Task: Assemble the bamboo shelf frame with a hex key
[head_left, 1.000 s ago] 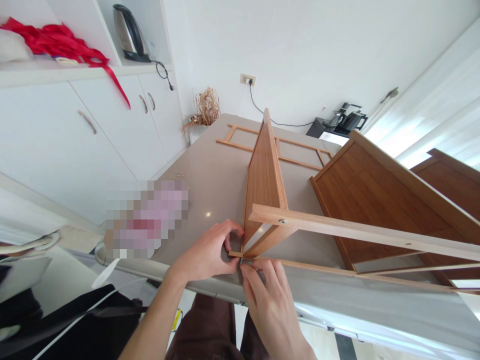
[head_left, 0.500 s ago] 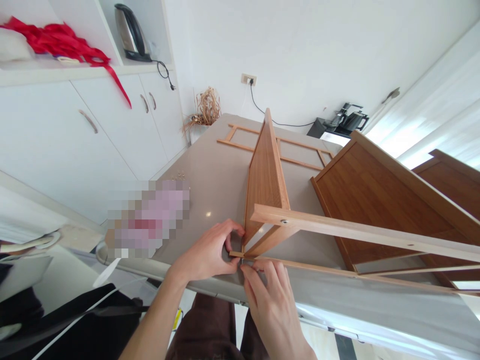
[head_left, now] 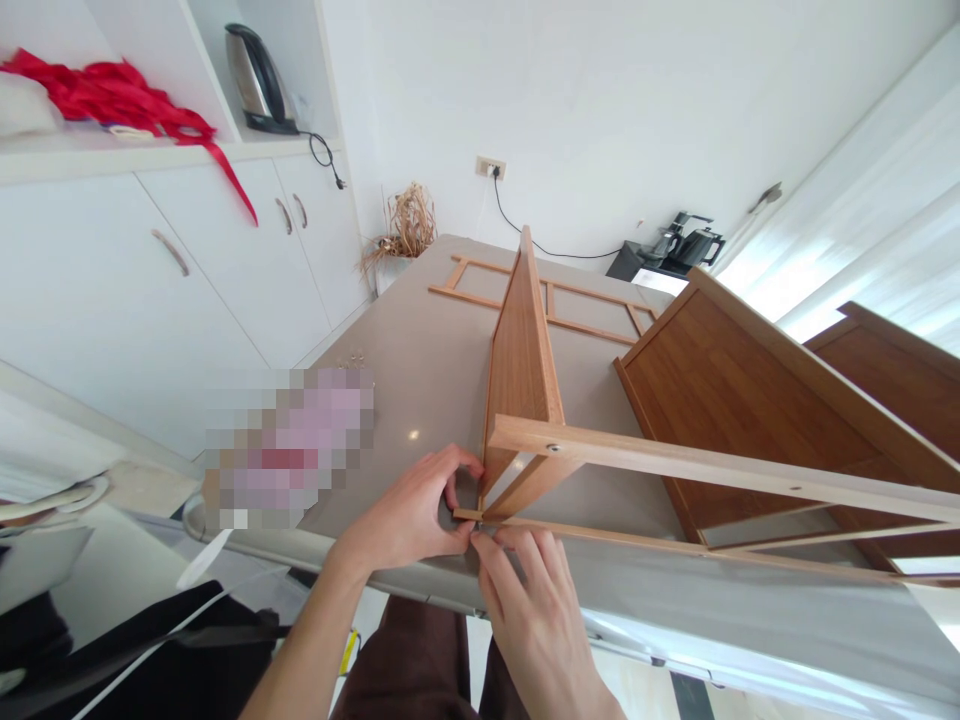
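At twelve o'clock you are seeing a grained, orange-brown board [head_left: 519, 350]; at two, a panel [head_left: 750, 395] is showing darker, reddish-brown strips; at ten, red ribbon [head_left: 120, 95] is standing out.

the left arm [head_left: 319, 625] slants in from seven o'clock, the left hand [head_left: 416, 508] in a c-shaped grip opening toward three, while the right hand [head_left: 529, 590], back up, points bent fingers [head_left: 496, 568] toward eleven, near the left thumb [head_left: 454, 544].
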Tool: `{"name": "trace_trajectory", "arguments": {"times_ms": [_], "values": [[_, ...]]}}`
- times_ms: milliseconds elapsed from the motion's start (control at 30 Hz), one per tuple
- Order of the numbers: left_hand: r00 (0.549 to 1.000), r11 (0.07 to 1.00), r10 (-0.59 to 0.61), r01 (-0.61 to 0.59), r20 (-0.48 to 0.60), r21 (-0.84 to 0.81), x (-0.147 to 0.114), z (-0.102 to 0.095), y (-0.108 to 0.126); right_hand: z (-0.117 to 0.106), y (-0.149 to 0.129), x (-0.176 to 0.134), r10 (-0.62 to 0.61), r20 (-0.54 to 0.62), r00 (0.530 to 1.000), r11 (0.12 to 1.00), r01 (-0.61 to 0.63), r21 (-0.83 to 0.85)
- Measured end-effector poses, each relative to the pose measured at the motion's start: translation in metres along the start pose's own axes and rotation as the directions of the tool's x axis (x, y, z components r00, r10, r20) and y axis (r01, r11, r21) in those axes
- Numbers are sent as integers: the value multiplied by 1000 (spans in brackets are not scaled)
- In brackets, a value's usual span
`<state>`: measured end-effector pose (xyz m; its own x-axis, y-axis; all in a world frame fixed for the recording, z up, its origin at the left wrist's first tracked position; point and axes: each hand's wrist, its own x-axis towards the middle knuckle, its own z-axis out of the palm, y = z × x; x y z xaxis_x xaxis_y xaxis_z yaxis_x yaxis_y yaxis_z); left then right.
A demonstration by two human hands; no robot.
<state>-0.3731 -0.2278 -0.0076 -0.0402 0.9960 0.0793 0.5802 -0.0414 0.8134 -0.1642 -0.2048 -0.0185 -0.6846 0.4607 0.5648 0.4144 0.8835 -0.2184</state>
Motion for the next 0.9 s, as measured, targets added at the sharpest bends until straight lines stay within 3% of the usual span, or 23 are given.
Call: {"name": "trace_trajectory", "arguments": {"times_ms": [200, 567, 900], "values": [[1000, 1000, 0, 0, -2, 6, -1, 1, 0, 8, 2, -1, 69, -86, 994, 994, -62, 89], [1000, 1000, 13, -13, -15, 7, 1, -1, 3, 0, 5, 1, 86, -40, 995, 991, -81, 104], [1000, 999, 14, -13, -20, 32, 0, -1, 4, -5, 11, -2, 119, -69, 990, 990, -114, 78]]}}
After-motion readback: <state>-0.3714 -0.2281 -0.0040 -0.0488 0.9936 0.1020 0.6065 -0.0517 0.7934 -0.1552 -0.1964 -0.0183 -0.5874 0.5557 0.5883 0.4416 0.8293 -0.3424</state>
